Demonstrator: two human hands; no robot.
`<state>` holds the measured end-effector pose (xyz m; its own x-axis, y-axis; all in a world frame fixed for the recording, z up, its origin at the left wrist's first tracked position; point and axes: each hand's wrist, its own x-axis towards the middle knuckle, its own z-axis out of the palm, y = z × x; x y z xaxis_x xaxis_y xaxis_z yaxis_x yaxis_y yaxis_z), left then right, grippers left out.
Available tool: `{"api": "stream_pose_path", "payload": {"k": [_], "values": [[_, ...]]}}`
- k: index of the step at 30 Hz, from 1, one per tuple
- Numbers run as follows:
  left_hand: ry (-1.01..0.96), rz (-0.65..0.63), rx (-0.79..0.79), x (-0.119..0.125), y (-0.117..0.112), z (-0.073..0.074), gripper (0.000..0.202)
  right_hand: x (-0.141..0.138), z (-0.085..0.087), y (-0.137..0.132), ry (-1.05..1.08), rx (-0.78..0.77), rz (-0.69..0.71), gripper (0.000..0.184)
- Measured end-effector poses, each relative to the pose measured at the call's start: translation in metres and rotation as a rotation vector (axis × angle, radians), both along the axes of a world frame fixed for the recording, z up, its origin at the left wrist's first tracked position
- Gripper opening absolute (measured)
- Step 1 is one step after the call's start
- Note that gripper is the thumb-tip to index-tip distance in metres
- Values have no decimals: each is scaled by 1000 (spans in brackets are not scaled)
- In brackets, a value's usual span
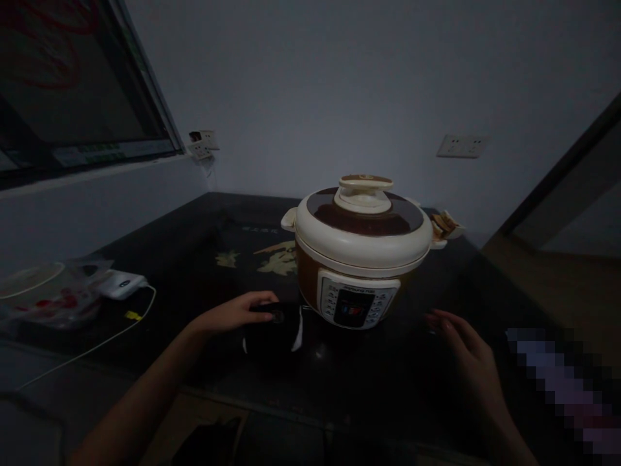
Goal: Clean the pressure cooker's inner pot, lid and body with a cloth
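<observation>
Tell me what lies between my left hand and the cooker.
The head view shows a black object, held by your left hand; too dark to identify.

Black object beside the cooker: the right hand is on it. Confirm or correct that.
Wrong hand: the head view shows the left hand on the black object beside the cooker, while the right hand is apart from it.

We see a black item [272,338], its exact kind too dark to identify, nearer the front edge of the table [233,217] than the back and well in from the left edge. We note pale strips at its lower left and right sides and a small, illegible greyish mark near its top. Its base merges into the black surface.
</observation>
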<state>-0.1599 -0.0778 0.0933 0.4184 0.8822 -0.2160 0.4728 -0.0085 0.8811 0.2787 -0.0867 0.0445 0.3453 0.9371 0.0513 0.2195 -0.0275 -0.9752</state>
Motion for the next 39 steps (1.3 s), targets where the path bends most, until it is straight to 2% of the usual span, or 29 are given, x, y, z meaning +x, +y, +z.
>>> {"api": "stream_pose_path", "payload": {"k": [4, 8, 11, 14, 17, 18, 20, 21, 22, 24, 27, 29, 33, 36, 39], "values": [[-107, -155, -76, 54, -5, -13, 25, 1, -1, -1, -33, 5, 4, 50], [-120, -244, -29, 95, -5, -30, 29, 3, -3, -2, -87, -2, 20, 48], [-69, -282, 75, 109, -8, -34, 43, 4, -5, -2, -93, -10, 36, 49], [14, -266, 184, 108, -12, -30, 54, 3, -8, 0, -74, -25, 89, 50], [51, -187, 263, 90, -10, -23, 38, 0, -13, 2, -38, -19, 177, 49], [34, -128, 273, 81, -6, -20, 29, -1, -15, 3, -20, -6, 203, 49], [-63, 75, 261, 62, 7, -15, 17, -6, -18, 6, 10, 31, 243, 55], [-143, 226, 257, 53, 14, -13, 18, -9, -19, 8, 15, 51, 262, 62], [-185, 315, 277, 46, 23, -10, 25, -12, -19, 11, 11, 70, 282, 69], [-298, 460, 314, 40, 39, -5, 41, -19, -19, 18, -17, 100, 321, 85], [-537, 609, 332, 49, 60, 2, 56, -30, -18, 33, -72, 130, 352, 103], [-631, 629, 340, 62, 70, 8, 58, -37, -19, 42, -92, 150, 346, 109], [-729, 588, 360, 81, 80, 24, 55, -46, -24, 50, -66, 188, 298, 116], [-831, 571, 335, 86, 81, 36, 54, -48, -26, 51, -46, 220, 289, 114], [-857, 572, 339, 87, 81, 41, 51, -50, -25, 51, -25, 220, 294, 115]]}}
